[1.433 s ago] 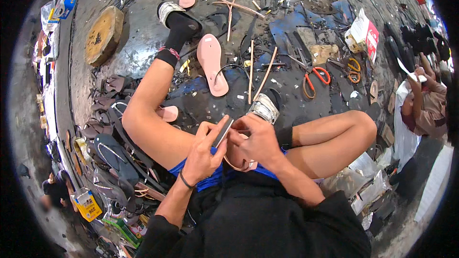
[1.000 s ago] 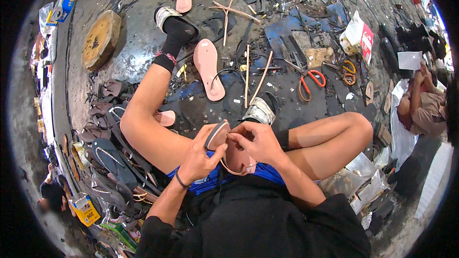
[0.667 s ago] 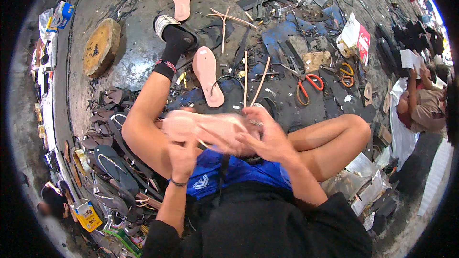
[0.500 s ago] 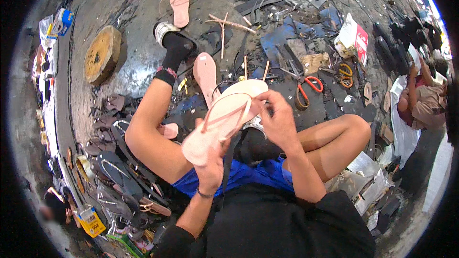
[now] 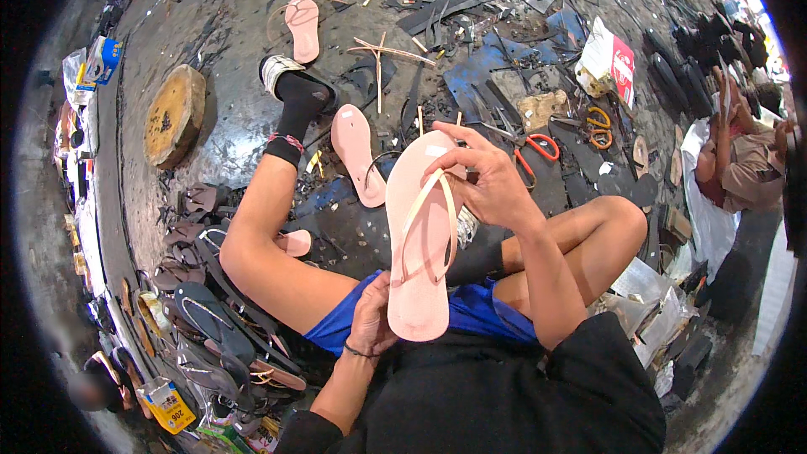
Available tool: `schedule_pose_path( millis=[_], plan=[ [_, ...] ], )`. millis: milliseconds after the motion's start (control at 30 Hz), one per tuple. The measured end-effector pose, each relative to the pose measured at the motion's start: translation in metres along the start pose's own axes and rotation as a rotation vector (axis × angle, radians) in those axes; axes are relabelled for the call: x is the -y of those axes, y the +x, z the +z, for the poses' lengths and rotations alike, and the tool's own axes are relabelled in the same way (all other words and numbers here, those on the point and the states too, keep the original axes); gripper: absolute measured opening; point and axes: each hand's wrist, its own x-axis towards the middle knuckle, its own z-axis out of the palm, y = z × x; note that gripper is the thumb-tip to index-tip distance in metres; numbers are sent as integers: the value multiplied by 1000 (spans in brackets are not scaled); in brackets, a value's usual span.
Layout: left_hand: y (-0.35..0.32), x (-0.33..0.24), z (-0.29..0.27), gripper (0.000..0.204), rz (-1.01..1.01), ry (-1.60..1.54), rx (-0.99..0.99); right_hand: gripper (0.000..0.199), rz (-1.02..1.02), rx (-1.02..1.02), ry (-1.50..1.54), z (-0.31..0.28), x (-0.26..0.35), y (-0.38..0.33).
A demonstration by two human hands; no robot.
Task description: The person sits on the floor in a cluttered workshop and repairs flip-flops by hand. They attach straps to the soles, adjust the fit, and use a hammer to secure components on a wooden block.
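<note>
A pale pink flip-flop [image 5: 418, 262] with thin straps stands almost upright above my lap, sole side away from me. My left hand [image 5: 370, 319] grips its heel end from below. At the toe end, the fingers of my right hand [image 5: 486, 185] hold the top edge and the straps. I sit on the ground with my left leg stretched out in a black sock [image 5: 296, 105] and my right knee [image 5: 618, 219] bent.
A pink sole [image 5: 357, 151] lies by my leg, another [image 5: 303, 27] farther off. Red-handled scissors [image 5: 538, 150], orange scissors [image 5: 598, 126], dark rubber scraps and a round wooden block [image 5: 172, 113] lie around. Dark sandals [image 5: 206, 311] pile at left. A person [image 5: 744, 155] sits at right.
The flip-flop was low in my lap with both hands bent over it. I have lifted it and turned it upright, the left hand at the heel, the right at the toe.
</note>
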Motion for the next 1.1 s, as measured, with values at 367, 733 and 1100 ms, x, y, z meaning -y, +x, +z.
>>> schedule_pose_path(
  millis=[367,733,1100],
  plan=[
    [21,-19,5,60,96,204,208,13,-34,65,21,6,-10,6],
    [56,-53,43,56,467,471,-99,34,768,181,1215,76,-30,-71],
    [45,-63,46,46,591,412,-137,36,715,429,923,77,-11,-46]
  ],
)
